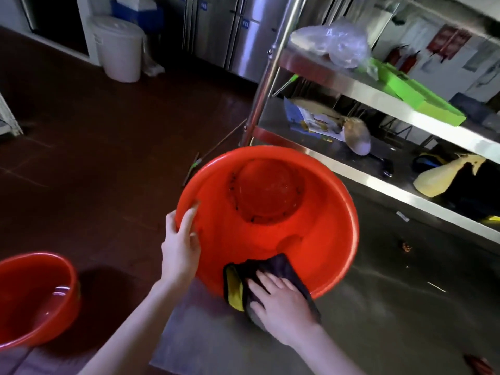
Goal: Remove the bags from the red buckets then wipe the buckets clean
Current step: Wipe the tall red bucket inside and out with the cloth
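Note:
A red bucket (pixel 319 239) is tilted toward me on a steel tabletop, its mouth open to the camera and dark specks around its bottom. My left hand (pixel 180 244) grips its left rim, fingers curled over the edge. My right hand (pixel 281 301) presses flat on a dark cloth with a yellow edge (pixel 243 277) against the bucket's near inner wall and rim. A second red bucket (pixel 32 299) stands at the lower left with a little water in it. No bag shows in either bucket.
A steel shelf rack (pixel 378 98) stands on the right, holding a clear plastic bag (pixel 332 41), a green tray (pixel 414 90), packets and a yellow glove. A white lidded pail (pixel 119 47) sits on the dark floor at the back left.

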Available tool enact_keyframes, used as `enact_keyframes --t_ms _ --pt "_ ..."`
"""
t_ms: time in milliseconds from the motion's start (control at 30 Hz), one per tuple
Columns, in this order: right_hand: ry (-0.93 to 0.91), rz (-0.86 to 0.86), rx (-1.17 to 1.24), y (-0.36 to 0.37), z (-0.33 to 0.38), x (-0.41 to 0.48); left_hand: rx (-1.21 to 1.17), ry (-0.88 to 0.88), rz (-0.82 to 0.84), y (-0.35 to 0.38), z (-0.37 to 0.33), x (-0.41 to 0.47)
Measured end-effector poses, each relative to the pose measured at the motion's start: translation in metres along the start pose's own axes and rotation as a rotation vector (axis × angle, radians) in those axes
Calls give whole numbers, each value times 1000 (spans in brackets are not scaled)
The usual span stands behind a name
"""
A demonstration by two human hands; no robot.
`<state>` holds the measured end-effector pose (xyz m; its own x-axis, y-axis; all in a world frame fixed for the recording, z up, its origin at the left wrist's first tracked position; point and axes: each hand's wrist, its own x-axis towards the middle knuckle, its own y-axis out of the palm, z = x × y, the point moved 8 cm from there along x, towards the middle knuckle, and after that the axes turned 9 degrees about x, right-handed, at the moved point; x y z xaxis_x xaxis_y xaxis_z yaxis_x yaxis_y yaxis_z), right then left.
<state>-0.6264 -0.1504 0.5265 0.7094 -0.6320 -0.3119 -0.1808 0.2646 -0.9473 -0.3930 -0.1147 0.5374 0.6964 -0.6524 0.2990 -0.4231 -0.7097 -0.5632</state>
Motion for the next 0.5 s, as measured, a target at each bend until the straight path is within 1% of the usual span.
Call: enact_keyframes --t_ms 33,100,167,267,433,500 --pt "-8 -46 3 -2 5 5 4 5 1 3 5 6" --pt "16 -61 6 -5 11 15 7 16 4 11 14 16" --pt "45 -87 -4 2 3 23 -1 -1 7 22 24 20" --pt "64 9 -34 19 -7 33 -50 -8 -1 39 34 19" --pt "135 69 -123 32 -19 37 -98 -98 -52 67 56 4" --pt "143 59 -201 28 -16 38 -121 -118 -84 74 61 -1"
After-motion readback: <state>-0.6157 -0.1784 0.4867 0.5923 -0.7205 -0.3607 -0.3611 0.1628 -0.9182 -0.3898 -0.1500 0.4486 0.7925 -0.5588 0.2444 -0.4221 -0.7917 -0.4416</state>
